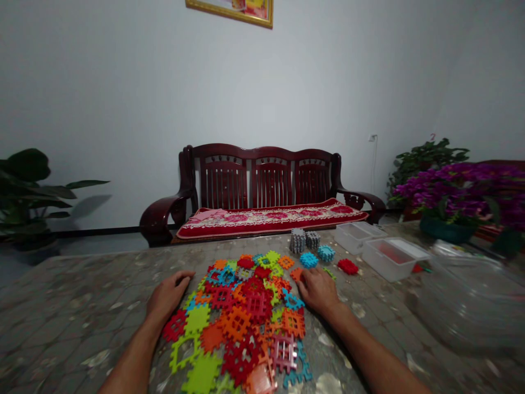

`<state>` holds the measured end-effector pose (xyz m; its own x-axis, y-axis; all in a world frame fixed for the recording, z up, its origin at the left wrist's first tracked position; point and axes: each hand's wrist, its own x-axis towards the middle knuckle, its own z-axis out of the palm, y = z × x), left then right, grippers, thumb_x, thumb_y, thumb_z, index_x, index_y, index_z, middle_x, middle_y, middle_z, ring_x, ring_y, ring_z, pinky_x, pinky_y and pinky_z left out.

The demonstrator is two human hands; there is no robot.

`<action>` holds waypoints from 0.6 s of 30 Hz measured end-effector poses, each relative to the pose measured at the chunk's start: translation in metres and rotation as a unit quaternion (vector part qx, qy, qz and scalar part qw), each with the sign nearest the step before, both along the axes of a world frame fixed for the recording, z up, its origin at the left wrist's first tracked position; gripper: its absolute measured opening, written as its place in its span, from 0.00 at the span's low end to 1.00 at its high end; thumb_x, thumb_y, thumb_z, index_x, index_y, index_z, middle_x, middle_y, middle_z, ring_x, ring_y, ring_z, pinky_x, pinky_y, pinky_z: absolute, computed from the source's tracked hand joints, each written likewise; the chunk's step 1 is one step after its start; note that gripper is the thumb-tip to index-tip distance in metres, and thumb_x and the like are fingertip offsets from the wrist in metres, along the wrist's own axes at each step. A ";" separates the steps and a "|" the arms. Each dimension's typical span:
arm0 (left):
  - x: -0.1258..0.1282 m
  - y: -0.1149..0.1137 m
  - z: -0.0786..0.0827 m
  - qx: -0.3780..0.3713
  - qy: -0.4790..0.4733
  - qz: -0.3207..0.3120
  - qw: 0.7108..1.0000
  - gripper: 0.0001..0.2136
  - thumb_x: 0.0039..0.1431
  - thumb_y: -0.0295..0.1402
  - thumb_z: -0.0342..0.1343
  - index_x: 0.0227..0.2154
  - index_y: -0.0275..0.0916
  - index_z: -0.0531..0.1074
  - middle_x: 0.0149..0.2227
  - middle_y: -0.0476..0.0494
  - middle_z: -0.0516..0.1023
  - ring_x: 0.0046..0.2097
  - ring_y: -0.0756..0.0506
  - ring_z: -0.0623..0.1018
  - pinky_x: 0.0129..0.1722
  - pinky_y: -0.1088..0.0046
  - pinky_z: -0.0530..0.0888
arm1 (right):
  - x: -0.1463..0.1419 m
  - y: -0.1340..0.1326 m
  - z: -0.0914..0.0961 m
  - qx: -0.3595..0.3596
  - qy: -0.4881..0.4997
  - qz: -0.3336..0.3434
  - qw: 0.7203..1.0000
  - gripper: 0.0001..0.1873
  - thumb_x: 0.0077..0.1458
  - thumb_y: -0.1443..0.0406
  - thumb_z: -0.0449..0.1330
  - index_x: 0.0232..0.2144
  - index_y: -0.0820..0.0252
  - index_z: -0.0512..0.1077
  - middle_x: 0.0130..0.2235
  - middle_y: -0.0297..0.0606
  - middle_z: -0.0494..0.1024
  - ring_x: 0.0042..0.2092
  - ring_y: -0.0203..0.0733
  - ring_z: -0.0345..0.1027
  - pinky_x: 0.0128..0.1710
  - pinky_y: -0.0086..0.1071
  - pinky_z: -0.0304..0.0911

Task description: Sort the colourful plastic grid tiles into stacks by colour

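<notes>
While left hand [169, 294] and right hand [319, 290] rest, toothed tiles [237, 324] lie between

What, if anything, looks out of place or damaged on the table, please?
Nothing looks clearly damaged; only the jumbled coloured pieces, overlapping between left hand and right hand, look untidy against the neatly stacked grey pieces.

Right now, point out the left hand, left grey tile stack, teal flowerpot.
Left hand [166, 295]: head view, back of hand.
Left grey tile stack [297, 242]: head view, ridged side.
Teal flowerpot [445, 230]: head view, front wall.

A home living room; a cushioned wooden settee [266, 175], framed picture [229, 17] and potted plants [429, 161] show it.
</notes>
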<state>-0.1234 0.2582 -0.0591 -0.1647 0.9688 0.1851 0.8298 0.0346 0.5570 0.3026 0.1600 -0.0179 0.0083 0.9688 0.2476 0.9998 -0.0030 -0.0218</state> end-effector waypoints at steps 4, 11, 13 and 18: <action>0.001 -0.002 0.002 0.000 0.005 0.002 1.000 0.17 0.60 0.40 0.50 0.44 0.46 0.82 0.48 0.47 0.85 0.47 0.42 0.82 0.45 0.71 0.75 | 0.003 -0.005 -0.001 0.005 0.014 0.002 1.000 0.12 0.63 0.60 0.56 0.39 0.60 0.77 0.42 0.47 0.80 0.46 0.49 0.70 0.43 0.35 0.57; 0.002 -0.002 0.004 -0.010 0.006 -0.007 1.000 0.18 0.61 0.40 0.49 0.45 0.45 0.81 0.50 0.45 0.84 0.49 0.41 0.81 0.47 0.70 0.75 | -0.003 -0.012 -0.001 0.059 0.131 0.063 0.988 0.12 0.63 0.62 0.55 0.40 0.56 0.78 0.44 0.40 0.81 0.47 0.45 0.72 0.47 0.33 0.60; 0.002 -0.002 0.004 -0.014 0.008 -0.006 1.000 0.18 0.61 0.40 0.49 0.45 0.45 0.81 0.50 0.45 0.84 0.49 0.41 0.81 0.47 0.70 0.75 | -0.005 -0.011 -0.003 0.049 0.175 0.089 0.979 0.12 0.63 0.64 0.54 0.41 0.55 0.78 0.44 0.38 0.82 0.47 0.44 0.73 0.48 0.32 0.61; 0.001 -0.001 0.003 -0.010 0.009 0.001 1.000 0.17 0.60 0.40 0.50 0.45 0.46 0.81 0.49 0.46 0.84 0.48 0.41 0.82 0.46 0.71 0.75 | -0.014 -0.001 -0.002 -0.003 0.193 0.102 0.976 0.15 0.63 0.64 0.54 0.46 0.54 0.79 0.47 0.38 0.82 0.50 0.45 0.73 0.50 0.33 0.62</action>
<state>-0.1224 0.2570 -0.0560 -0.1636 0.9719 0.1693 0.8400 0.0472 0.5406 0.2884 0.1586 -0.0198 -0.0925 0.9615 0.2588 0.8971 0.1933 -0.3974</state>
